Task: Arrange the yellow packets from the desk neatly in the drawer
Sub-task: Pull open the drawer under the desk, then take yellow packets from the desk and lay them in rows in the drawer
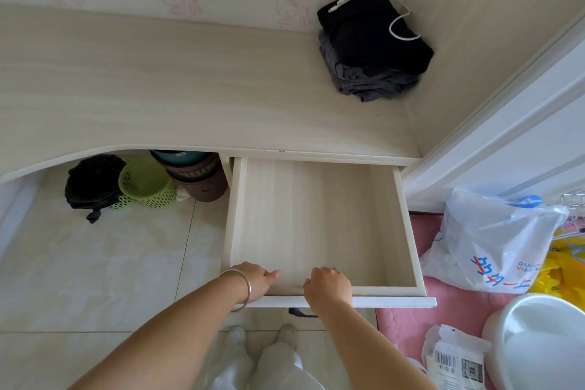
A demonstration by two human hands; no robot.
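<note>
The pale wooden drawer (319,218) stands pulled far out from under the desk (190,89), and its inside shows only bare wood. My left hand (256,279), with a bangle on the wrist, grips the drawer's front panel (395,301) near its left end, thumb pointing right. Just to its right, my right hand (327,288) curls over the same front panel, above the dark handle (299,313). No yellow packet shows on the desk top or in the drawer.
Folded dark clothes (373,51) with a white cable lie at the desk's back right corner. Under the desk stand a black bag (91,184), a green basket (145,182) and stacked brown pots (196,174). On the pink mat at right are a white plastic bag (493,241), yellow plastic (563,263) and a white bowl (538,339).
</note>
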